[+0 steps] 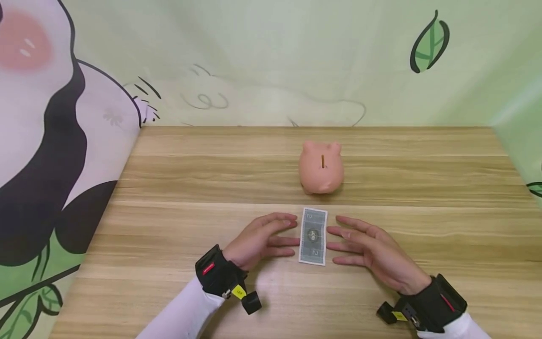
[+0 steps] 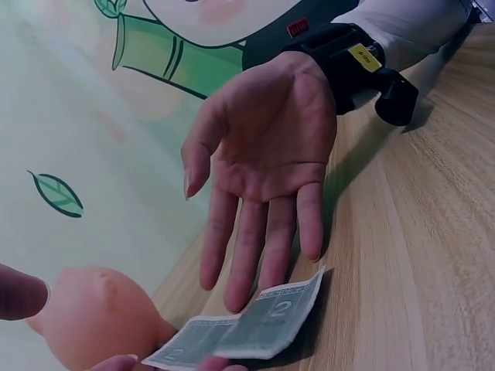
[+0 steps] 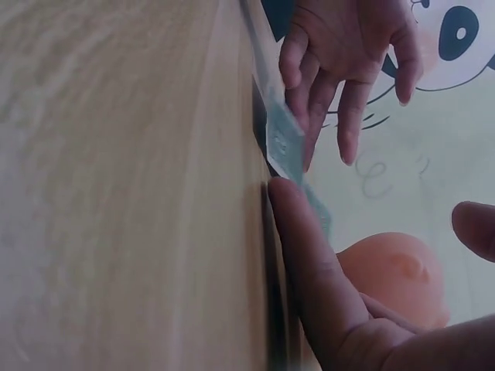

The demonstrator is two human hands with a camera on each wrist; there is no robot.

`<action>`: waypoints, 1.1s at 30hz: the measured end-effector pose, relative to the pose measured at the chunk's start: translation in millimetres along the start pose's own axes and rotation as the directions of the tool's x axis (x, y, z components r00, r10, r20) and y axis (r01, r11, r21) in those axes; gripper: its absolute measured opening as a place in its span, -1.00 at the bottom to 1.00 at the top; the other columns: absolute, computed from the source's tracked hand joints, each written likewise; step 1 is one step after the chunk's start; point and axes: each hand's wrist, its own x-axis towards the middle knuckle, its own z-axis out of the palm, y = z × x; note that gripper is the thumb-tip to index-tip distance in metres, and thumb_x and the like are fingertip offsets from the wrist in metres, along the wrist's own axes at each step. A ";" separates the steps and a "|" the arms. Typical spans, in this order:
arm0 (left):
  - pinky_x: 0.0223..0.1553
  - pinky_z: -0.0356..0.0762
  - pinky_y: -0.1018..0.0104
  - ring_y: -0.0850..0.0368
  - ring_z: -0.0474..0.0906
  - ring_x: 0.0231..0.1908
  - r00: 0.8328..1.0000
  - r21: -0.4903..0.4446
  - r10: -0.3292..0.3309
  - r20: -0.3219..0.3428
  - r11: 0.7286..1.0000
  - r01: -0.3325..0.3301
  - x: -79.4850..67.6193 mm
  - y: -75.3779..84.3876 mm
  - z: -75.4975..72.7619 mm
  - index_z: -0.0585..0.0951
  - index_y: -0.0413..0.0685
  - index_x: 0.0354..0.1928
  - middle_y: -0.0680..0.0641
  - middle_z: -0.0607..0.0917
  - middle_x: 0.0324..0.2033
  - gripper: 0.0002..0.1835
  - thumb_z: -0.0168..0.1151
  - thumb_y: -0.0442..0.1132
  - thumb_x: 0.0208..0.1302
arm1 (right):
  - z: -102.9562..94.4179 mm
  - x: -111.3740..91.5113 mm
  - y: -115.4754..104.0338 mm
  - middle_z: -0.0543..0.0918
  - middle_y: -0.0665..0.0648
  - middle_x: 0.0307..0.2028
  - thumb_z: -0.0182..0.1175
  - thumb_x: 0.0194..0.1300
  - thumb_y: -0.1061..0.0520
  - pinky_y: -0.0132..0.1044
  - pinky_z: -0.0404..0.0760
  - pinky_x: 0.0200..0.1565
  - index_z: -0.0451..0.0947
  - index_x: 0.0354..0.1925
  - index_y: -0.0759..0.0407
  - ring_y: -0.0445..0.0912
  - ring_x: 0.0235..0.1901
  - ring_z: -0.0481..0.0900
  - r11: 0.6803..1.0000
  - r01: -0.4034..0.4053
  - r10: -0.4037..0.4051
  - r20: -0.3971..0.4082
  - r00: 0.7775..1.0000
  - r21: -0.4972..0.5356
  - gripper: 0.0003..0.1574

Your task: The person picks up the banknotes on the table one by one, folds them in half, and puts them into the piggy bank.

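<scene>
A grey-green play banknote (image 1: pixel 313 236) marked with a 2 lies lengthwise on the wooden table, slightly bent with its ends raised in the left wrist view. To its left is my left hand (image 1: pixel 263 238), fingers extended and one fingertip right at the note's edge. On the other side my right hand (image 1: pixel 377 249) has its fingers stretched toward the opposite edge, their tips close beside it. Neither thumb presses on the note. Just beyond the note stands a pink piggy bank (image 1: pixel 321 172), its coin slot facing up.
The wooden table (image 1: pixel 190 174) runs back to a green printed backdrop (image 1: pixel 275 56) with a leaf drawing. A panda picture (image 1: pixel 38 117) covers the left side wall. Black camera straps (image 1: pixel 220 270) are around both wrists.
</scene>
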 end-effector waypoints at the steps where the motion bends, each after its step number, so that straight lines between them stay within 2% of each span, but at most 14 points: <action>1: 0.22 0.65 -0.05 -0.35 0.55 0.29 1.000 0.000 0.002 0.003 1.000 -0.002 0.2 0.2 0.1 0.34 -0.35 0.45 -0.35 0.38 0.45 -0.47 -0.03 -0.15 0.61 | 0.1 0.3 0.2 0.20 0.49 0.53 -0.03 0.65 0.08 0.01 0.67 0.23 -0.19 0.62 0.38 0.03 0.23 0.66 1.000 0.001 -0.001 -0.002 1.000 0.003 -0.14; 5: 0.26 0.63 0.01 -0.28 0.57 0.29 1.000 0.011 0.020 0.022 1.000 -0.020 2.0 -0.1 0.9 0.36 -0.40 0.43 -0.36 0.42 0.44 -0.47 -0.04 -0.16 0.62 | 0.3 0.6 0.4 0.24 0.46 0.53 -0.03 0.65 0.08 0.00 0.66 0.24 -0.18 0.62 0.37 0.03 0.23 0.67 1.000 -0.003 0.004 -0.010 1.000 0.013 -0.14; 11: 0.27 0.63 0.10 -0.06 0.64 0.17 0.999 0.050 0.037 0.025 0.998 -0.038 7.0 -3.0 4.6 0.44 -0.45 0.37 -0.39 0.49 0.38 -0.48 -0.08 -0.17 0.61 | 1.1 1.2 0.3 0.24 0.46 0.53 -0.03 0.65 0.08 0.00 0.65 0.25 -0.16 0.62 0.36 0.05 0.23 0.66 1.000 -0.008 0.008 -0.016 1.000 0.017 -0.16; 17: 0.27 0.63 0.12 -0.09 0.63 0.21 0.999 0.064 0.033 0.020 0.997 -0.035 9.1 -6.6 5.3 0.47 -0.48 0.34 -0.39 0.51 0.36 -0.50 -0.06 -0.20 0.60 | 1.1 2.4 1.2 0.26 0.45 0.52 -0.02 0.65 0.09 -0.01 0.65 0.25 -0.14 0.61 0.36 0.03 0.20 0.68 1.000 -0.010 0.010 -0.029 1.000 0.025 -0.17; 22: 0.30 0.61 0.12 -0.06 0.60 0.25 0.997 0.049 0.069 0.037 0.996 -0.070 9.7 -7.9 4.7 0.47 -0.51 0.33 -0.39 0.51 0.37 -0.53 0.01 -0.29 0.56 | 1.1 3.1 3.0 0.36 0.39 0.48 0.01 0.62 0.12 -0.03 0.67 0.23 -0.11 0.60 0.36 0.02 0.16 0.71 1.000 -0.004 0.005 -0.039 0.999 0.030 -0.17; 27: 0.28 0.61 0.14 0.14 0.64 0.14 0.991 -0.005 0.133 0.005 0.991 -0.133 12.4 -9.6 7.1 0.49 -0.50 0.32 -0.38 0.54 0.35 -0.56 0.10 -0.47 0.45 | 3.7 5.3 3.4 0.62 0.18 0.28 0.11 0.57 0.16 -0.11 0.71 0.17 -0.02 0.58 0.37 -0.04 0.09 0.74 1.000 0.014 -0.014 -0.075 0.997 -0.002 -0.16; 30: 0.26 0.63 0.16 0.16 0.65 0.13 0.987 0.012 0.155 -0.039 0.988 -0.155 14.2 -8.5 9.9 0.55 -0.42 0.29 -0.32 0.59 0.31 -0.57 0.19 -0.48 0.39 | 7.0 8.7 2.9 0.75 0.06 0.07 0.17 0.54 0.15 -0.20 0.74 0.11 0.07 0.54 0.41 -0.11 0.01 0.75 0.998 0.031 -0.035 -0.093 0.995 -0.051 -0.19; 33: 0.26 0.59 0.26 0.17 0.62 0.18 0.979 0.092 0.190 -0.077 0.979 -0.182 15.3 -6.4 12.9 0.63 -0.30 0.24 -0.22 0.66 0.26 -0.58 0.28 -0.41 0.35 | 11.3 12.8 1.7 0.80 -0.01 -0.08 0.19 0.52 0.17 -0.24 0.75 0.06 0.15 0.49 0.47 -0.15 -0.08 0.75 0.993 0.048 -0.060 -0.112 0.992 -0.105 -0.23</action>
